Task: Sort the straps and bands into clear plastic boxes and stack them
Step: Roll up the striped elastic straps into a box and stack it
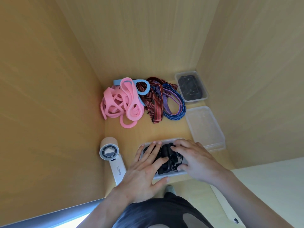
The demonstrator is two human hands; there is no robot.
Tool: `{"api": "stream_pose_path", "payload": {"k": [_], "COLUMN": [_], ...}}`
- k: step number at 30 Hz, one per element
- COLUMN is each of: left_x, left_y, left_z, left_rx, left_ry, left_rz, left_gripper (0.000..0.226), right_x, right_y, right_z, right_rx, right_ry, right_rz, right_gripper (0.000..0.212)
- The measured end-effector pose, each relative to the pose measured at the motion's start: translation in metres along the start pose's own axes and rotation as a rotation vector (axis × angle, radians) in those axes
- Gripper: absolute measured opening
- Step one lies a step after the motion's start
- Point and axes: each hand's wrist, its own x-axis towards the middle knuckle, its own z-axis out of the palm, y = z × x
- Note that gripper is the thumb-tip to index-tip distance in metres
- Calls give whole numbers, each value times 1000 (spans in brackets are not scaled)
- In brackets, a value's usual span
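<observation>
Near: clear plastic box [171, 175] packed with black straps [165, 154]. Left hand [144, 168] flat on top, fingers spread wide; right hand [195, 160] presses alongside, fingers lightly bent.

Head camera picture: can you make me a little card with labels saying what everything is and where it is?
place: inside a wooden cupboard
left hand: flat on the near box
right hand: fingers resting on the same box
near box contents: black straps
far box: back right, dark items inside
third box: clear, looks empty, on the right between the other two
loose pile at the back: pink bands, blue band, red-striped straps, blue-striped band
extra: white handheld fan, left of the near box
</observation>
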Motion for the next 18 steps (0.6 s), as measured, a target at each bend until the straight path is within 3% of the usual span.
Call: {"api": "stream_pose_path", "payload": {"k": [9,18], "left_x": [4,12], "left_y": [-1,3], "left_z": [-2,-10], "left_rx": [23,103], "left_ry": [-35,-104], "left_rz": [-24,-72], "left_gripper": [53,59], "right_x": [6,18], "right_y": [-5,-15], "right_z": [6,-2], "right_rx": [-116,-171], "right_ry": [37,36], "right_rz": [2,29], "right_gripper": [71,57]}}
